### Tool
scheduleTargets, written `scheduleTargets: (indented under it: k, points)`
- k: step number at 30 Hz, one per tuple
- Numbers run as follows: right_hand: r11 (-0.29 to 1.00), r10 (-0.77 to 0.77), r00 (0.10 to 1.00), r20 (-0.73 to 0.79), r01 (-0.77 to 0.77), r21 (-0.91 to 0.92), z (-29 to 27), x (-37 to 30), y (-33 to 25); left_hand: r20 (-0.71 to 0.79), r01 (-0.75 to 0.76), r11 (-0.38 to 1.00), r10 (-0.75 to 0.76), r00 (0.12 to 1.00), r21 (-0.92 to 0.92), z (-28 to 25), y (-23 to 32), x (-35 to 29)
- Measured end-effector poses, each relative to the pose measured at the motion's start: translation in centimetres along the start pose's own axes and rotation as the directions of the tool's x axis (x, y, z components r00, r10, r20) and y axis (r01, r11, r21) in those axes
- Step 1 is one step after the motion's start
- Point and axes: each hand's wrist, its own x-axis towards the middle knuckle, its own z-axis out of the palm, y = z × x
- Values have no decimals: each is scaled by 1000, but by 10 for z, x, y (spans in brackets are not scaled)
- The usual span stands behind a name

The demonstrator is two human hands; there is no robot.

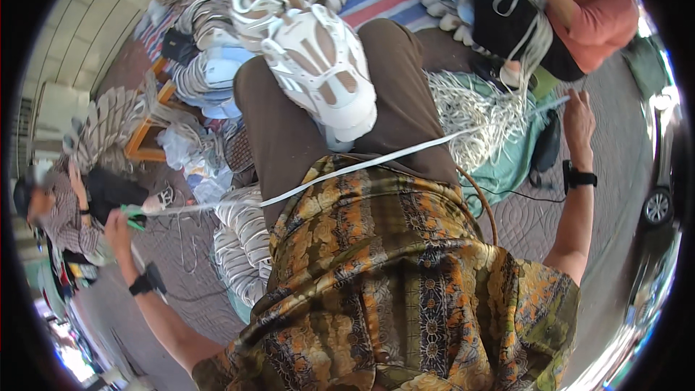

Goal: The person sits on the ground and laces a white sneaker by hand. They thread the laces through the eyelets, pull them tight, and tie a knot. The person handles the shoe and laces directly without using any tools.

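A white shoelace [355, 164] stretches across my lap from one hand to the other. My left hand [120, 237], far out to the left, is closed on one end of it; a small green piece [135, 219], too blurred to name, shows at those fingers. Out to the right, my right hand [578, 119] is closed on the other end. Between my knees rests a white and brown sneaker [318, 65], its toe pointing toward me. The lace passes on my side of the toe, apart from it.
White laces [478, 112] lie heaped on green cloth at right. Stacked shoe parts [246, 239] stand left of my thigh, with more beyond. One person [594, 7] sits at far right, another [69, 203] at left. A wooden frame [147, 143] stands at left; a cable [507, 194] crosses the floor.
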Motion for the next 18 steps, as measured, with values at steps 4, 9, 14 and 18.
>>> scheduleTargets:
  k: [4, 9, 14, 18]
  points:
    - [843, -118, 985, -128, 168, 512, -8, 26, -43, 70, -123, 980, 135, 988, -155, 58, 228, -1]
    - [130, -335, 941, 55, -12, 991, -73, 20, -199, 151, -280, 767, 437, 887, -577, 119, 374, -3]
    - [-4, -465, 863, -197, 220, 975, -98, 24, -297, 197, -83, 442, 551, 811, -893, 177, 447, 14]
    - [-40, -437, 849, -298, 313, 949, -81, 34, -326, 385, 306, 235, 521, 761, -923, 198, 464, 12]
